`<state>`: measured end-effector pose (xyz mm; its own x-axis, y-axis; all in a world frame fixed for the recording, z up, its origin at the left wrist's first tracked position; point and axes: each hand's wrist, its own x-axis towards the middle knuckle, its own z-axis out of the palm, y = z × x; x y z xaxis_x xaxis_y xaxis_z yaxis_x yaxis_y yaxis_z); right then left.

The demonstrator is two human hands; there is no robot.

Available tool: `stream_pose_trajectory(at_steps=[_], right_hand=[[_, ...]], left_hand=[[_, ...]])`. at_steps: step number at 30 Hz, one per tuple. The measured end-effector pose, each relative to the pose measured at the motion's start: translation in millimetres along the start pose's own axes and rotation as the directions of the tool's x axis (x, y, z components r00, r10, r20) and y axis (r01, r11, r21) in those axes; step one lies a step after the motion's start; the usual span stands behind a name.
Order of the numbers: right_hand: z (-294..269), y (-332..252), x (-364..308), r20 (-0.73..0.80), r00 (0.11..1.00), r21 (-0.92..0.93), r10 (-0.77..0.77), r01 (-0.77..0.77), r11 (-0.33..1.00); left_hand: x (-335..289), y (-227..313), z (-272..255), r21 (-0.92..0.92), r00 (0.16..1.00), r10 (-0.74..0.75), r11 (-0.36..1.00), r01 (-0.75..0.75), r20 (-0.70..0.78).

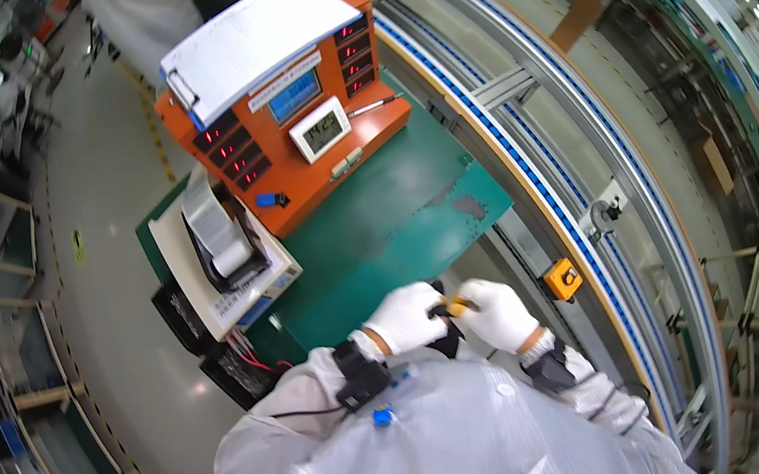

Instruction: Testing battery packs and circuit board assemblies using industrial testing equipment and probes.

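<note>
- Your left hand (404, 317) and right hand (497, 313), both in white gloves, meet close to your chest just off the near edge of the green mat (398, 224). Between them is a small tool with a yellow-and-black handle (454, 305). The right hand's fingers are curled tight round it, and the left hand pinches its dark end.
- The tool is held in the air, not over the mat. If either glove slips it could fall past the bench edge towards the floor (white gloves tend to give little friction on a smooth handle).
- Most of the tool is hidden by your fingers, so I cannot tell which end is the working tip. If it faces the left palm, a slip could jab the glove.
- The orange console (296, 109) stands at the far side of the mat with a clipboard (259, 40) resting tilted on top. A knock as you reach forward could slide it off.
- The label printer (222, 234) sits on a white box (241, 287) at the left corner, partly past the mat's edge, with red wires (253, 356) hanging just below near your left elbow. A snagged sleeve could tug them.
- The conveyor rail (542, 178) and its yellow button box (563, 279) lie just right of your right hand, so a wide elbow swing could bump it.
</note>
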<state>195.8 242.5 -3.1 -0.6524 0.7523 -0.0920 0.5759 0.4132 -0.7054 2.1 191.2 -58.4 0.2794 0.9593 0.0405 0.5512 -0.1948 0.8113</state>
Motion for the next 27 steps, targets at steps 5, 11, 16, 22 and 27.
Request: stream_pose_trajectory(at_steps=[5, 11, 16, 22, 27], right_hand=[[-3, 2, 96, 0.248, 0.962, -0.188, -0.117, 0.167, 0.968], [11, 22, 183, 0.377, 0.846, 0.003, -0.378, 0.407, 0.913], [31, 37, 223, 0.482, 0.683, 0.236, -0.55, 0.503, 0.832], [40, 30, 236, 0.554, 0.622, 0.362, -0.553, 0.418, 0.833], [36, 12, 239, 0.652, 0.698, -0.11, -0.297, 0.475, 0.873]], left_hand=[[19, -32, -15, -0.083, 0.932, -0.247, 0.969, 0.233, -0.264], [41, -61, -17, -0.256, 0.748, -0.504, 0.864, 0.434, -0.432], [44, -77, -9, -0.346, 0.635, -0.594, 0.804, 0.483, -0.494], [32, -95, -5, -0.441, 0.624, -0.641, 0.765, 0.469, -0.447], [30, -98, -18, -0.404, 0.649, -0.61, 0.79, 0.46, -0.454]])
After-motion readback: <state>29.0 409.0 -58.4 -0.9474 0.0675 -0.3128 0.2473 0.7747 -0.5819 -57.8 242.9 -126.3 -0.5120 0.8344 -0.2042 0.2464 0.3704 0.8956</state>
